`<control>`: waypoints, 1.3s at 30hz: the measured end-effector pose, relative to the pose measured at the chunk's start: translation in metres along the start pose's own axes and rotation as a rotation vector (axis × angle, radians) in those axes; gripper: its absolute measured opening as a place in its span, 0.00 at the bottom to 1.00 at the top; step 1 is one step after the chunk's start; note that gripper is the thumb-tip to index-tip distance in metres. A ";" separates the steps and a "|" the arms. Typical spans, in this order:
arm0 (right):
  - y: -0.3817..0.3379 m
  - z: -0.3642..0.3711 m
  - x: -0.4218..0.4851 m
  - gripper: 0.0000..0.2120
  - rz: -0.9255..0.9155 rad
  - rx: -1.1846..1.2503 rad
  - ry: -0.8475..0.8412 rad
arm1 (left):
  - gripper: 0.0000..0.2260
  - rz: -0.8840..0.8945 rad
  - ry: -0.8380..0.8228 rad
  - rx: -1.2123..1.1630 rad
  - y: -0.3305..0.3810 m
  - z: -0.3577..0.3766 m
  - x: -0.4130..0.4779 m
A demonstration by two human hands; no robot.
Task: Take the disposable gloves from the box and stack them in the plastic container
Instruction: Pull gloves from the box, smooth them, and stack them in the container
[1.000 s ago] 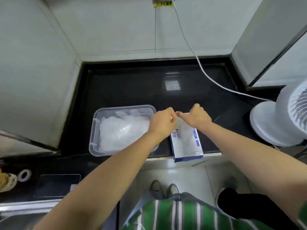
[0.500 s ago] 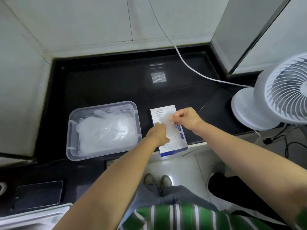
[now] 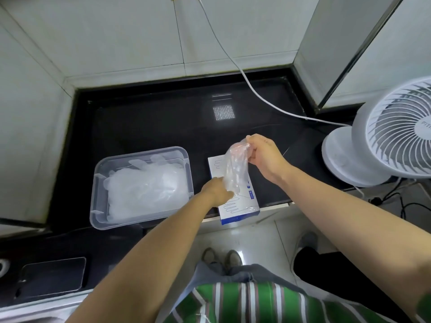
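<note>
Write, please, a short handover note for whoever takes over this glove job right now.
Right hand pinches the top of one clear glove, lifted above the box.
Left hand is at the glove's lower end on the box; its grip is hidden.
Box lies right of the plastic container, at the counter edge.
Done: a pile of gloves lies in the container.
Left: lay this glove on the pile, then pull more.

Green/white striped shirt (image 3: 245,299), grey trousers (image 3: 224,272), prob. grey shoes (image 3: 233,257)
</note>
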State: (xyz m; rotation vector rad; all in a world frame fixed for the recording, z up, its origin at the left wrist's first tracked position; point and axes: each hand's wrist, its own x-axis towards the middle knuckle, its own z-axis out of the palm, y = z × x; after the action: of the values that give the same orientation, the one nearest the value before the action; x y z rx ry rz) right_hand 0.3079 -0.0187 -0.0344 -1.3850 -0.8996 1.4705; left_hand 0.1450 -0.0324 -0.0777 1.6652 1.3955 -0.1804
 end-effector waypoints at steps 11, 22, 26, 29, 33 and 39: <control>0.023 -0.008 -0.008 0.15 0.068 0.007 0.015 | 0.26 -0.158 0.263 -1.222 0.011 -0.025 -0.004; 0.017 0.009 -0.016 0.24 0.176 -0.066 -0.138 | 0.10 0.045 0.375 -0.955 0.010 -0.045 -0.020; 0.001 0.016 -0.006 0.30 0.134 -0.016 -0.183 | 0.14 0.063 0.119 -0.725 -0.001 -0.055 -0.033; -0.007 0.026 -0.002 0.19 0.097 -0.135 -0.232 | 0.16 0.054 0.054 -0.688 -0.016 -0.062 -0.037; -0.011 0.041 0.001 0.10 0.028 -0.041 -0.152 | 0.13 0.093 0.179 -0.854 -0.039 -0.083 -0.052; -0.007 0.067 0.005 0.01 0.090 -0.098 -0.288 | 0.07 0.180 0.296 -1.315 -0.062 -0.106 -0.079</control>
State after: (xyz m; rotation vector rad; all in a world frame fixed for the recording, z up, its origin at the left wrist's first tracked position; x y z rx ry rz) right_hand 0.2426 -0.0071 -0.0222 -1.3181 -1.1141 1.7449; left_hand 0.0206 -0.0171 -0.0024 0.6744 1.0978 0.9344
